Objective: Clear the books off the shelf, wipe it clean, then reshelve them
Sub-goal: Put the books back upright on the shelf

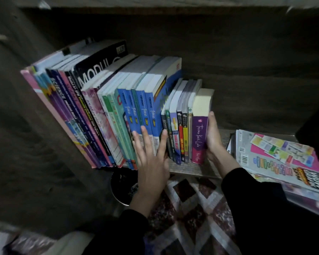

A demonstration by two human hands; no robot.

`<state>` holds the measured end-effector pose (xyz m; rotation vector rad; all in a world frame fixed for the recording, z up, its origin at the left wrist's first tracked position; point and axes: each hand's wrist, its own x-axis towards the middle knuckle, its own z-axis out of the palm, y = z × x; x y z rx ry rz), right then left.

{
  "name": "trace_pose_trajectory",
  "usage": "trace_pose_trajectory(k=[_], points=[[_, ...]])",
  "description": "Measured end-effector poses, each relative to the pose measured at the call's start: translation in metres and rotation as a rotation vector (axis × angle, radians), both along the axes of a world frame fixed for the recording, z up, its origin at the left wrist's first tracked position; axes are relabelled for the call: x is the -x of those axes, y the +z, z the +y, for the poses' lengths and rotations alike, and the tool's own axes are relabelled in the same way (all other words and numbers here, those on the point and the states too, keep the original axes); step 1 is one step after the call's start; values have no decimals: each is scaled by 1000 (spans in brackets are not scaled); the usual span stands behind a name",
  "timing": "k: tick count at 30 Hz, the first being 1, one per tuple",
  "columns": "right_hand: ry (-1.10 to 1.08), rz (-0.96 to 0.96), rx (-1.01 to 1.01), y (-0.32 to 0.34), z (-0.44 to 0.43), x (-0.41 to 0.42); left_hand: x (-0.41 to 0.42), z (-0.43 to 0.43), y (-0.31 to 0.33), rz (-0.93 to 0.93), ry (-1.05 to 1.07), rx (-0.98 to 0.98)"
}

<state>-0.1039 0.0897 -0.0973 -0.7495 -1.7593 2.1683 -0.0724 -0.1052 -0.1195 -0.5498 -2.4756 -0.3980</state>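
While the unclenched left grip (152,168) braces blue workbooks (145,109), the unclenched right grip (213,140) touches the right of the upright purple novel (199,138).

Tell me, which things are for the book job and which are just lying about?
For the job: standing books, purple book, shelf, flat pile of books.
Just lying about: patterned rug, round dark bin.

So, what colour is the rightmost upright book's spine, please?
The thick paperback has a purple spine, white lettering; head view.
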Motion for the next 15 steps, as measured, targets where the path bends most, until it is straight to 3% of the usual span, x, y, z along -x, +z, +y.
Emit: trace_pose_trajectory(k=[3,6,15], points=[[-90,33,64,-14,9,0,-11,-9,13,9,-52,-102],[-160,31,37,17,-15,-24,-16,-14,23,16,-29,-172],[-198,102,-208,58,-35,-53,-24,-18,31,-25,-86,-317]])
